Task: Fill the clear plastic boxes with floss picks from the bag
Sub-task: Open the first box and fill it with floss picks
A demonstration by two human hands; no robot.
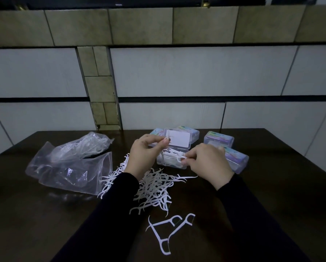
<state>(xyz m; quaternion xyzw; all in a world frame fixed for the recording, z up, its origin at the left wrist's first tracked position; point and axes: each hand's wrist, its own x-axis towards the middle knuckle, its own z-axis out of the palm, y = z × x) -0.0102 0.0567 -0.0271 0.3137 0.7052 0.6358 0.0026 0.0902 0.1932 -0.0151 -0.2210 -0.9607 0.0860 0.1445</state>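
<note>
My left hand [146, 151] pinches one floss pick [166, 139] above the open box [172, 160]; my right hand [208, 163] pinches another pick [180, 159] at its rim.

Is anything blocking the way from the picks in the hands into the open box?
Nothing visible does. The open box has its lid tipped back, away from the hands. The left hand pinches a pick above its near-left corner, and the right hand holds picks at its right edge.

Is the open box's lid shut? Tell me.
No, the box lies open, its lid tilted up behind it, and the right hand pinches a pick over it.
</note>
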